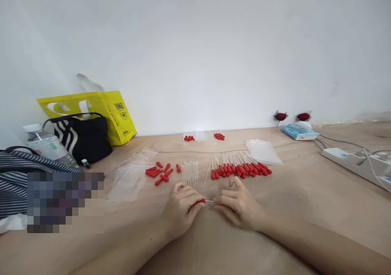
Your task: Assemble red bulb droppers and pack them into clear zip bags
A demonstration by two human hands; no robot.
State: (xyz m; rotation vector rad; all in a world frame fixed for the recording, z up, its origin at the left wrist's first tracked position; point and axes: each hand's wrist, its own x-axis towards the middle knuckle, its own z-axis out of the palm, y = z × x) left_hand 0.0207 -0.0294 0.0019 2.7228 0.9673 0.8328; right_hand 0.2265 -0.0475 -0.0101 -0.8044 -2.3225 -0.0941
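My left hand (185, 210) pinches a red rubber bulb (202, 201) between thumb and fingers. A thin clear tube (209, 202) runs from the bulb into the fingertips of my right hand (240, 206), which are closed on it. Beyond my left hand lie several loose red bulbs (159, 172) and a row of clear tubes (190, 172). Past my right hand, several tubes with red bulbs on their near ends (241, 170) lie side by side, their thin ends pointing away.
Clear plastic bags (130, 177) lie at left, another bag (264, 151) at right. Small bags with red bulbs (189, 138) rest near the wall. A yellow bag (119, 120), black pouch (91, 138) and bottle (50, 145) stand left; tissues (299, 132) and a power strip (351, 161) are right.
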